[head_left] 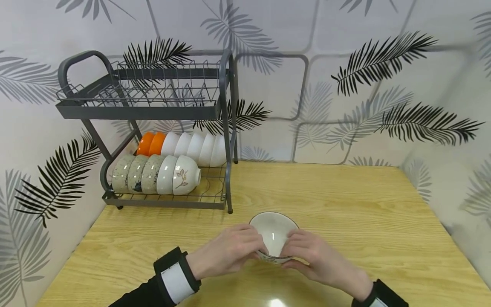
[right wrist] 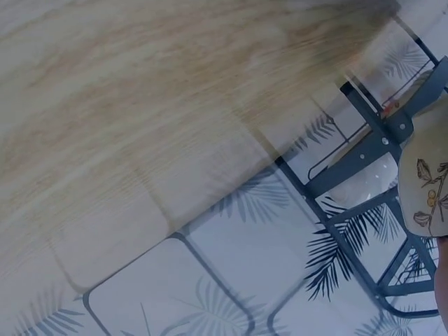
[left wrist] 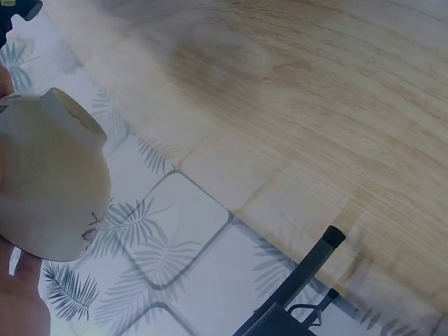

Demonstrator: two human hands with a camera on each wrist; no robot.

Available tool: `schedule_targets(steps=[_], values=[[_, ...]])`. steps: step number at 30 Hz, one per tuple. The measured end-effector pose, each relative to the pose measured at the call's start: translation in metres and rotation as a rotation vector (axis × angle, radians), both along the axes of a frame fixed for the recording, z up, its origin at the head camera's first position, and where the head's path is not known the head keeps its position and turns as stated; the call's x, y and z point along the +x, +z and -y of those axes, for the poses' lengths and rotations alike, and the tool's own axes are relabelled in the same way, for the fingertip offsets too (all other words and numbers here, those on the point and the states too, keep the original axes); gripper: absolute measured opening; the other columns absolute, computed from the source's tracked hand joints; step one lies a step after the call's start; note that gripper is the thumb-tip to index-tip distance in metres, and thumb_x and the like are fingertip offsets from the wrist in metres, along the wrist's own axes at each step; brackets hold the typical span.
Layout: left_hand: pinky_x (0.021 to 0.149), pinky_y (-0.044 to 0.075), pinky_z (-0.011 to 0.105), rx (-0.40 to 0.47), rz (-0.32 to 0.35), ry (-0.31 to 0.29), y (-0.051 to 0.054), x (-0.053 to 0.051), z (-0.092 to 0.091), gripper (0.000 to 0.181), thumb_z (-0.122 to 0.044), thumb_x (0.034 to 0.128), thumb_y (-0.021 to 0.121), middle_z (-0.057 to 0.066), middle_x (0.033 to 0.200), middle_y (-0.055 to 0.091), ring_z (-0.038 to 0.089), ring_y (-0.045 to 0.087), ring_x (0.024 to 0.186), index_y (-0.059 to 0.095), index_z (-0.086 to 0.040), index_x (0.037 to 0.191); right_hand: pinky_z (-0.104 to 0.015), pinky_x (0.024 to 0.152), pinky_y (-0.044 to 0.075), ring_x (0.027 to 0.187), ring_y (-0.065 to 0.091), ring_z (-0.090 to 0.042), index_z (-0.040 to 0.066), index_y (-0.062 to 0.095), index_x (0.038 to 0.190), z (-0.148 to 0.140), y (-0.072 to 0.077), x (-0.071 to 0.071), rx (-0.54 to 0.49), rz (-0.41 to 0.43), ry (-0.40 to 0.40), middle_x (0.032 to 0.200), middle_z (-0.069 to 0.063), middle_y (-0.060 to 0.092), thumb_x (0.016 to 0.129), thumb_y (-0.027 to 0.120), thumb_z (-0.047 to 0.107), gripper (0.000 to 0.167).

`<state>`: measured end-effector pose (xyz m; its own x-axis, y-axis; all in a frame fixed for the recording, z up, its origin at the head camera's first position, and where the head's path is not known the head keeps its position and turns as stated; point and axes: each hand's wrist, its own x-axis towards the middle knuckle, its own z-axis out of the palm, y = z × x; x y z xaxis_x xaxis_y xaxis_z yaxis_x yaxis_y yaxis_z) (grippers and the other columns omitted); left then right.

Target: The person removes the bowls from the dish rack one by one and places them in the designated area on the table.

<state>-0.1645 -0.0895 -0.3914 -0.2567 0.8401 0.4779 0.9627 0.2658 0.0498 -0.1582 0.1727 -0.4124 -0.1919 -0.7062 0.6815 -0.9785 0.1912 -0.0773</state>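
A white bowl (head_left: pixel 273 228) with a dark rim and a printed sprig is held between both hands, tilted so its inside faces the head camera. My left hand (head_left: pixel 239 247) grips the left rim, and my right hand (head_left: pixel 308 256) grips the right rim with the thumb underneath. The left wrist view catches the bowl's outer side and foot (left wrist: pixel 52 175) with a few fingers at the left edge. In the right wrist view, the bowl's floral side (right wrist: pixel 427 182) shows at the right edge, and most of that hand is out of frame.
A dark two-tier dish rack (head_left: pixel 165 204) stands at the back left of the wooden table (head_left: pixel 345 213). Its lower tier carries speckled bowls (head_left: pixel 126 175), white bowls (head_left: pixel 186 175) and orange bowls (head_left: pixel 150 143), several in all. A leaf-patterned wall (head_left: pixel 268 98) lies behind.
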Motion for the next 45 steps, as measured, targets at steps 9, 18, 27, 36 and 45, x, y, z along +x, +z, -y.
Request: schedule_targets(steps=[9,18,27,36,45], values=[[0.105,0.049,0.022,-0.062,-0.059,0.034,-0.007,0.0,-0.005,0.011,-0.021,0.0928,0.07,-0.014,0.101,0.072,0.003,0.066,0.101,0.068,-0.022,0.104,-0.026,0.08,0.055,0.082,0.065,-0.003,0.017,0.067,0.087,-0.005,-0.005,0.004,0.076,-0.072,-0.099,0.084,0.015,0.069,0.102,0.054,0.035,0.027],[0.12,0.039,0.041,-0.146,-0.002,0.229,-0.017,0.002,-0.001,0.061,-0.034,0.094,0.07,0.002,0.15,0.056,0.02,0.049,0.143,0.048,-0.014,0.147,-0.027,0.073,0.057,0.073,0.062,-0.002,0.016,0.067,0.083,-0.03,-0.011,-0.01,0.107,-0.122,-0.183,0.076,0.013,0.065,0.104,0.05,0.037,0.034],[0.124,0.032,0.045,-0.23,0.127,0.297,-0.027,0.004,0.011,0.066,-0.033,0.0995,0.062,0.006,0.163,0.037,0.024,0.032,0.153,0.035,-0.012,0.156,-0.025,0.065,0.054,0.068,0.062,-0.003,0.016,0.07,0.079,-0.06,-0.023,-0.033,0.134,-0.016,-0.338,0.074,0.011,0.069,0.069,0.088,0.014,0.02],[0.125,0.03,0.046,-0.246,0.165,0.303,-0.032,0.004,0.015,0.068,-0.031,0.0995,0.062,0.004,0.163,0.037,0.023,0.03,0.154,0.031,-0.014,0.158,-0.028,0.064,0.055,0.069,0.066,-0.008,0.015,0.076,0.082,-0.062,-0.033,-0.056,0.236,0.097,-0.511,0.076,0.006,0.074,0.076,0.086,0.017,0.012],[0.125,0.03,0.047,-0.248,0.197,0.316,-0.032,0.005,0.019,0.068,-0.028,0.0993,0.063,0.004,0.161,0.041,0.025,0.033,0.153,0.031,-0.014,0.158,-0.035,0.068,0.058,0.073,0.068,-0.012,0.012,0.079,0.087,-0.051,-0.034,-0.084,0.309,0.28,-0.576,0.08,0.001,0.077,0.083,0.08,0.014,0.005]])
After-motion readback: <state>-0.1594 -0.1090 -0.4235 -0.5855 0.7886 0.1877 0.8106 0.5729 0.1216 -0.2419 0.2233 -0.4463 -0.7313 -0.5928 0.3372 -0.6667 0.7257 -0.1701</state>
